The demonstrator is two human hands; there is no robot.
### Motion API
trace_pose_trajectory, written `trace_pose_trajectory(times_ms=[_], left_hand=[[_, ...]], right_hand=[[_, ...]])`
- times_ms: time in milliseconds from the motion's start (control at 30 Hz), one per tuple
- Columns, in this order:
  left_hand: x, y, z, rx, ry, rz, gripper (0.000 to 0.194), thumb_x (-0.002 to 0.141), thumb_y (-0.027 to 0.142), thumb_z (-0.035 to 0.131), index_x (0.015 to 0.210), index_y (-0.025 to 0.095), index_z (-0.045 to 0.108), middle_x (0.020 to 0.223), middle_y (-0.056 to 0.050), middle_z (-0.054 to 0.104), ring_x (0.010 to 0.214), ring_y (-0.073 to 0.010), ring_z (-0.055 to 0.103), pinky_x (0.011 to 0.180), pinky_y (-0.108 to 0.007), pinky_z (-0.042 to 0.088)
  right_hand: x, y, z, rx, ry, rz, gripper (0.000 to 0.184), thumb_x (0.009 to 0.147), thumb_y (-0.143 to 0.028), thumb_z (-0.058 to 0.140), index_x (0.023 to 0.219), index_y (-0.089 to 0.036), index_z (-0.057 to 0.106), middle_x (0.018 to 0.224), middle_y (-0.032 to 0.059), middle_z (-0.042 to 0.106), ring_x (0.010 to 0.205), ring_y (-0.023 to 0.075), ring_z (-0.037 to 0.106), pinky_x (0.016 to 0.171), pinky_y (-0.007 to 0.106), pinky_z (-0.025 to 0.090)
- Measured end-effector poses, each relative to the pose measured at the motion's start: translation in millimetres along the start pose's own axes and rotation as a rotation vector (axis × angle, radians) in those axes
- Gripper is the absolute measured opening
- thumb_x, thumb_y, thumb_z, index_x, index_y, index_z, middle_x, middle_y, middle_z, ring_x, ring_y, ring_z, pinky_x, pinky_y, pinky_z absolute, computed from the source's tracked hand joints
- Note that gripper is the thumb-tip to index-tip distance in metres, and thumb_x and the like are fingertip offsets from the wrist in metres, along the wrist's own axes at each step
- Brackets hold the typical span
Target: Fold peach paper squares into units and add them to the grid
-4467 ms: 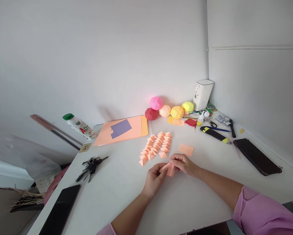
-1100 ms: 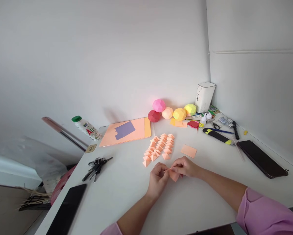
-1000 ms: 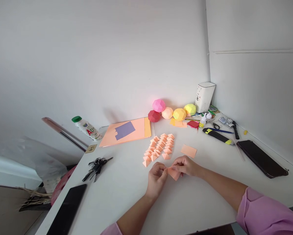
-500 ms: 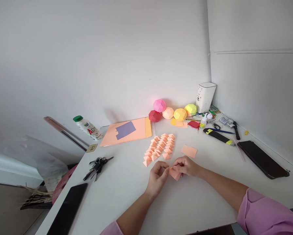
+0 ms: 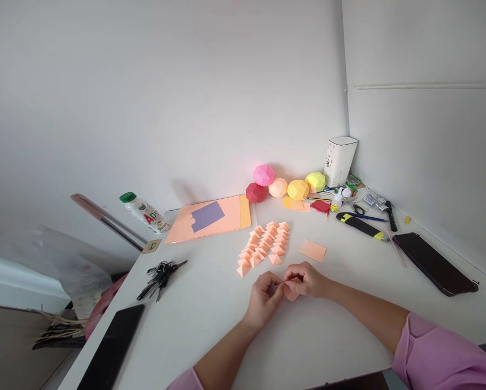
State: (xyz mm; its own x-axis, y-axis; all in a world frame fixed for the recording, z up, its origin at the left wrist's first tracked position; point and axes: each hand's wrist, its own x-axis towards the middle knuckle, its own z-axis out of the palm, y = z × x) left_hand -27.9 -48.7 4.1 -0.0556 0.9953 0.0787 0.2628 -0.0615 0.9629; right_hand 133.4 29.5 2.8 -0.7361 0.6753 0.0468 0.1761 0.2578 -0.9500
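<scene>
Between my two hands is a small piece of peach paper, partly covered by my fingers. My left hand pinches its left corner with thumb and forefinger. On the paper's upper right side, my right hand grips it, thumb on top. Just beyond my hands stand several folded peach paper units in slanting rows. A flat peach paper rectangle lies on the white table past my right hand.
Faceted paper balls line the wall beside a white container. A glue bottle, a yellow-black cutter and a dark phone case lie right. Keys, a black slab, a bottle and peach sheets are left.
My left hand has moved slightly right and closed in on the paper's corner. The fingers of both hands are now nearer each other, and the paper has turned a little.
</scene>
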Motion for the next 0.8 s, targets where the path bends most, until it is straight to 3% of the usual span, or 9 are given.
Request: trace_pose_trajectory(times_ms=[200, 400, 600, 800], left_hand=[[-1.8, 1.6, -0.3, -0.062, 0.064, -0.036, 0.019, 0.071, 0.030, 0.061, 0.061, 0.018, 0.051, 0.061, 0.001, 0.049, 0.056, -0.0108, 0.043, 0.049, -0.021, 0.035], [-1.4, 0.4, -4.0, -0.188, 0.108, -0.116, 0.016, 0.070, 0.026, 0.057, 0.061, 0.018, 0.046, 0.056, 0.004, 0.043, 0.049, -0.0081, 0.037, 0.045, -0.019, 0.031], [1.0, 0.6, -7.2, -0.247, 0.144, -0.169, 0.016, 0.069, 0.023, 0.056, 0.059, 0.018, 0.044, 0.054, 0.006, 0.039, 0.046, -0.0066, 0.032, 0.044, -0.019, 0.027], [1.3, 0.0, -7.3, -0.247, 0.086, -0.167, 0.015, 0.075, 0.024, 0.054, 0.063, 0.017, 0.046, 0.058, 0.005, 0.041, 0.051, -0.0075, 0.036, 0.048, -0.019, 0.030]], right_hand=[[0.5, 0.8, 0.4, 0.058, 0.033, 0.020, 0.007, 0.067, -0.016, 0.053, 0.063, -0.015, 0.058, 0.056, -0.0033, 0.048, 0.049, 0.0080, 0.039, 0.045, 0.020, 0.031], [1.6, -2.0, -4.6, 0.191, 0.042, 0.149, 0.008, 0.071, -0.021, 0.055, 0.066, -0.016, 0.058, 0.053, -0.0040, 0.050, 0.045, 0.0090, 0.048, 0.044, 0.020, 0.038], [4.4, -1.6, -7.8, 0.347, 0.099, 0.141, 0.010, 0.073, -0.026, 0.055, 0.069, -0.017, 0.051, 0.056, -0.0049, 0.052, 0.042, 0.0073, 0.048, 0.040, 0.019, 0.036], [3.1, -0.7, -7.0, 0.240, -0.017, 0.108, 0.022, 0.078, -0.036, 0.060, 0.078, -0.015, 0.057, 0.055, -0.0046, 0.052, 0.045, 0.0074, 0.048, 0.043, 0.019, 0.038]])
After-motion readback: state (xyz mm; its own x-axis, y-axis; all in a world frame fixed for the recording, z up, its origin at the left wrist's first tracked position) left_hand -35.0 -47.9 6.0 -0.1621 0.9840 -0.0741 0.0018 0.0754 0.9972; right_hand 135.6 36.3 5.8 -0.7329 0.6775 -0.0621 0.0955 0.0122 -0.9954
